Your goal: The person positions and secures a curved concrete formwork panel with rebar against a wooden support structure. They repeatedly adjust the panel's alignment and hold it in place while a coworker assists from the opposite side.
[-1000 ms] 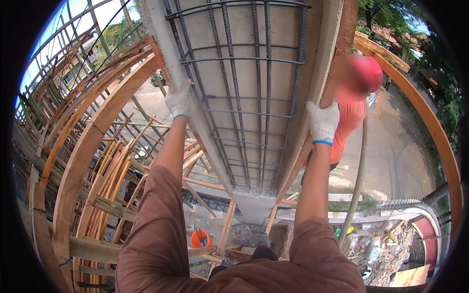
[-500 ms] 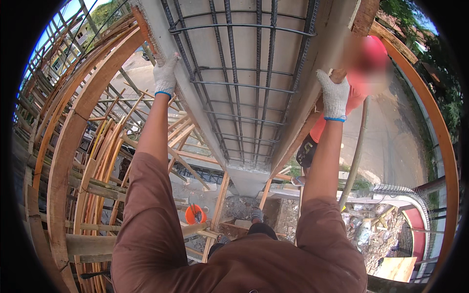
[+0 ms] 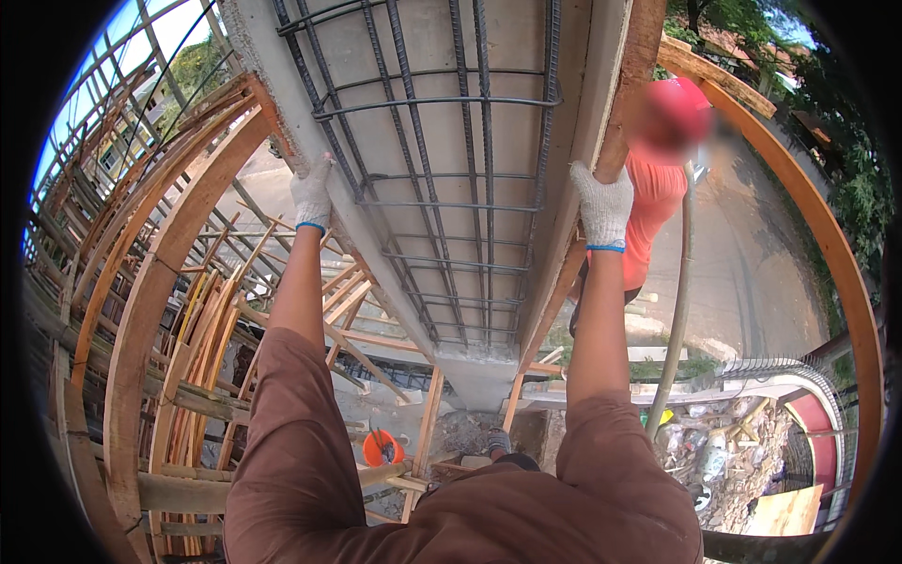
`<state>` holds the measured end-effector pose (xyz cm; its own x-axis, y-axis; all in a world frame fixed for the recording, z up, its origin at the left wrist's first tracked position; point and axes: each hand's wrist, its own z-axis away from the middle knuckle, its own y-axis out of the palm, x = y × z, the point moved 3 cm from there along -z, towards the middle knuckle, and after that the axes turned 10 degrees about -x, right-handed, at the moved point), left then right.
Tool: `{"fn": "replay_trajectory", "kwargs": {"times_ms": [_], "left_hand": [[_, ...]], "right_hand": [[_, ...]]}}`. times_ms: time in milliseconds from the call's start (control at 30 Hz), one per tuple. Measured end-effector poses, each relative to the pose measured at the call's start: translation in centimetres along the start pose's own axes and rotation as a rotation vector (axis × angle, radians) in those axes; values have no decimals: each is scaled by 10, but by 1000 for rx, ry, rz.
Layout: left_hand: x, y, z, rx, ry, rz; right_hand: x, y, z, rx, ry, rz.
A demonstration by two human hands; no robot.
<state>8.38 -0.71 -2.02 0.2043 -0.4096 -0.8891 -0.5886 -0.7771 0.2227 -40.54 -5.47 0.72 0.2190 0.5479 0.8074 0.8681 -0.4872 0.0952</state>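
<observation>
1. Left hand (image 3: 312,193): white knit glove with a blue cuff, upper left of centre. It lies against the grey left form board (image 3: 282,113); the fingers look curled over its edge, though how firmly they grip cannot be told.

2. Right hand (image 3: 602,207): matching glove, upper right of centre. The fingers are folded onto the edge of the right form board (image 3: 601,85), with a brown timber plank (image 3: 641,47) just beside it; a closed grip on the board edge, as far as the view shows.

3. Steel cage (image 3: 451,179): long ribbed bars tied with cross loops, filling the channel between the two boards, from the top centre down to the middle of the frame.

4. Concrete block (image 3: 479,371): grey mass at the foot of the channel, centre.

5. State of work, judged: the cage looks tied and in place and both side boards stand. The channel above the block is open and unfilled, so closing and pouring seem left.

6. Surroundings: curved timber props (image 3: 150,310) at left; an orange bucket (image 3: 382,448) at lower centre; a person in an orange shirt (image 3: 653,202) and red helmet (image 3: 681,103) behind the right board; a pole (image 3: 678,310) at right; rubble (image 3: 723,451) at lower right.
</observation>
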Motion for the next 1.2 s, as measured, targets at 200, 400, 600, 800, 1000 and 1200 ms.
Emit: {"fn": "replay_trajectory", "kwargs": {"times_ms": [200,400,600,800,1000,1200], "left_hand": [[-8,5,7,31,16,-5],[-7,3,6,22,13,-33],[5,-9,-7,-1,-1,-60],[1,0,-1,7,-5,-4],[-1,-3,-1,5,-88,43],[-3,1,-1,-9,-15,29]], "right_hand": [[-2,-5,0,10,13,85],[-6,-2,0,-2,13,13],[0,2,2,-34,-35,-24],[3,-4,1,-54,-20,25],[-10,5,0,-25,16,-34],[-9,0,-3,-15,15,17]]}}
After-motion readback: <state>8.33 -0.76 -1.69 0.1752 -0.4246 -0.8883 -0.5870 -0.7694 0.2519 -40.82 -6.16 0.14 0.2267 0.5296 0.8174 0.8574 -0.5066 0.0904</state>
